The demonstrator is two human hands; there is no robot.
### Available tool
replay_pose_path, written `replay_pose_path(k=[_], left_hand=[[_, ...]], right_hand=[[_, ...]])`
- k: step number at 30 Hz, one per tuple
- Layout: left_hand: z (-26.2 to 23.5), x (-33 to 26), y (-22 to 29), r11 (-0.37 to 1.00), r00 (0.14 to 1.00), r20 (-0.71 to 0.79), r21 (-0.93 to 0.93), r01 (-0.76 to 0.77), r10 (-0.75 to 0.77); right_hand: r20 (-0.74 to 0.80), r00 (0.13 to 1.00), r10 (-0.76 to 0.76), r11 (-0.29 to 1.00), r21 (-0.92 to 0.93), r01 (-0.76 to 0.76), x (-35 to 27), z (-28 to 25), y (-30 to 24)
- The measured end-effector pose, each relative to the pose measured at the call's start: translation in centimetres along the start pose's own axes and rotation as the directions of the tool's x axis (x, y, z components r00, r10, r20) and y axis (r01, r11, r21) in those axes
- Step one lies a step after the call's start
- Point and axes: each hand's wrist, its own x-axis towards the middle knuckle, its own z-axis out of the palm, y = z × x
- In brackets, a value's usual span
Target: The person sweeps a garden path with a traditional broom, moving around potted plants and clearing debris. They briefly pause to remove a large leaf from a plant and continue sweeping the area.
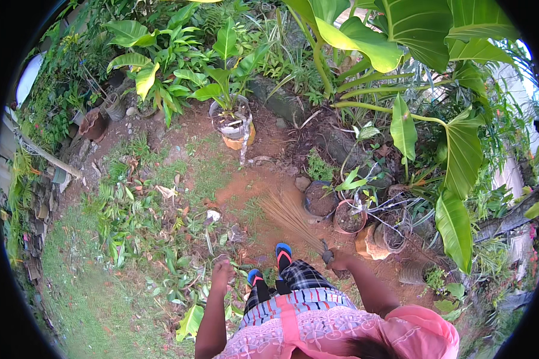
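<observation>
Where my right hand [341, 261] closes around the bound end of the stick broom [290, 218], my fingers hide part of it; its bristles fan forward over bare reddish soil [239, 188]. My left hand [223, 274] is small and blurred, so I cannot tell whether its fingers are closed. Pots [348, 230] crowd the soil's right edge; low grass [90, 299] and loose leaves [126, 230] give more room leftward.

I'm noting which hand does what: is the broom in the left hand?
No, the right hand grips the stick broom by its gathered end.
</observation>
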Motion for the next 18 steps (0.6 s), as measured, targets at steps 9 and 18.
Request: replay_pose_path(k=[9, 18], left_hand=[[-6.3, -2.6, -1.1, 0.998, 0.997, 0.077, 0.063, -0.019, 0.014], [-14.8, -2.9, -0.9, 0.992, 1.0, 0.027, 0.123, -0.007, 0.003]], right_hand=[[-0.139, 0.99, -0.028, 0.992, 0.118, 0.044, -3.6, 6.4, -2.2], [-0.271, 0.943, 0.195, 0.969, 0.203, -0.142, -8.3, 11.0, -2.4]])
